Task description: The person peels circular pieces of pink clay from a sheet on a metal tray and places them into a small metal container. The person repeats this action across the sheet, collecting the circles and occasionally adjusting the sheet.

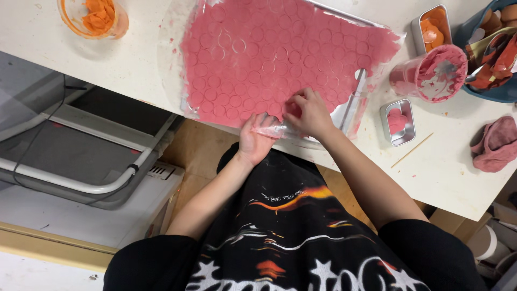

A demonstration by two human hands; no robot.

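Note:
A flat pink sheet of rolled dough or clay lies on a clear plastic film on the white table; its surface is stamped with many small circles. My right hand presses its fingertips down on the sheet's near edge, touching one of the cut circles. My left hand rests at the table's front edge beside it, fingers on the film's near border.
Right of the sheet stand a clear cup smeared with pink, a small metal tin holding pink bits, another tin with orange bits, a pink lump and a thin wooden stick. An orange-filled container sits far left.

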